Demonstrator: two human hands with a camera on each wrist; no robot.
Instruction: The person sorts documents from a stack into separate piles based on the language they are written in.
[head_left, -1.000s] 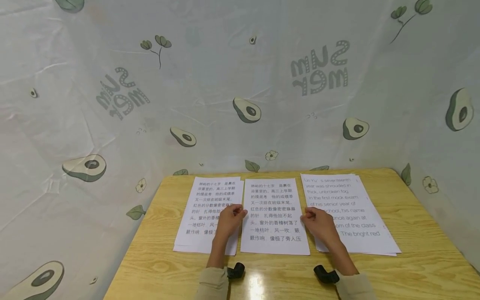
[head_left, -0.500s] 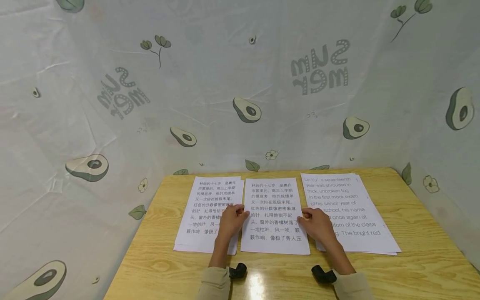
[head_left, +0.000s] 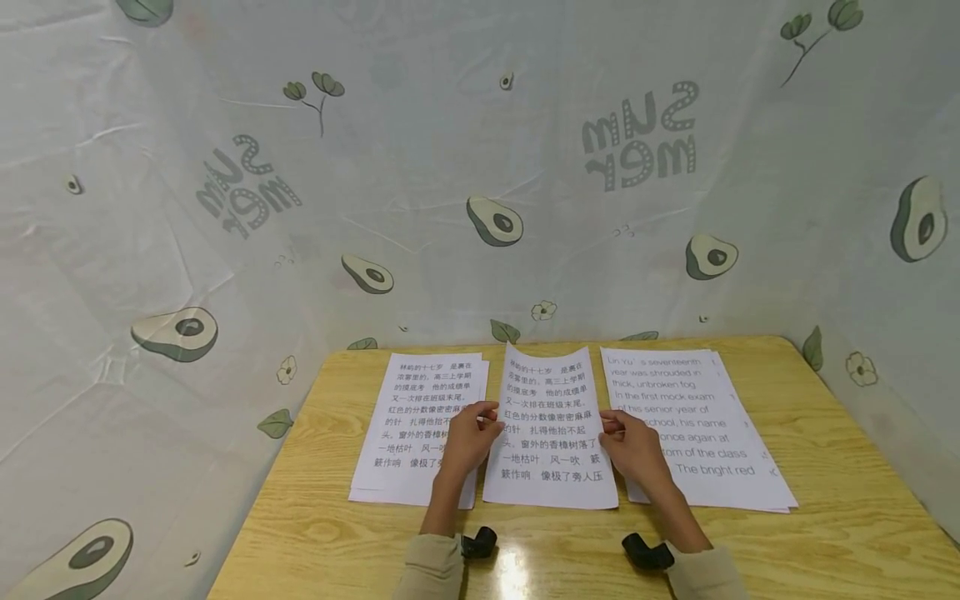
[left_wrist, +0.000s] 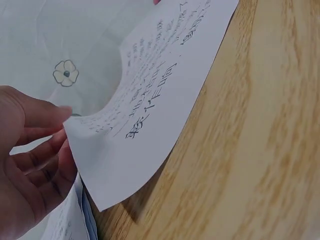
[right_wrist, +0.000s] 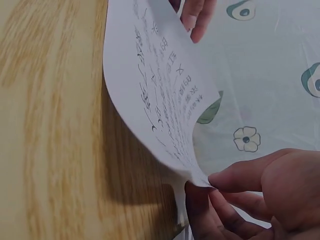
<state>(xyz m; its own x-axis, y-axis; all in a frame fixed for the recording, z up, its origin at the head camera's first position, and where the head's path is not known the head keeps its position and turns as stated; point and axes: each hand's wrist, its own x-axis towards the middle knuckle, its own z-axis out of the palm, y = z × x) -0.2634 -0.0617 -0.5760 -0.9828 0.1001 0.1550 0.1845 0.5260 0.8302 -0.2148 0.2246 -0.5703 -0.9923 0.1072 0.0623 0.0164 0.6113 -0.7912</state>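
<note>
A white sheet of paper [head_left: 551, 450] printed with Chinese characters hangs between both hands, its middle sagging and its side edges curled up. My left hand [head_left: 471, 435] pinches its left edge between thumb and fingers; in the left wrist view the thumb lies on top of the paper [left_wrist: 150, 110]. On the opposite edge, my right hand [head_left: 633, 446] pinches the sheet the same way, the other fingers curled beneath. The right wrist view shows a shadow under the raised paper [right_wrist: 150, 100], with its lower edge lifted off the wood.
To the left lies a stack of Chinese-printed sheets [head_left: 405, 417], partly under the left forearm. A stack of English-printed sheets [head_left: 675, 392] lies to the right, overlapped by the right hand. The wooden table [head_left: 300, 533] meets a patterned curtain [head_left: 420, 167] behind.
Both hands have closed on the middle sheet's side edges. The sheet, flat on the table before, is now lifted and bowed, with its top corners raised.
</note>
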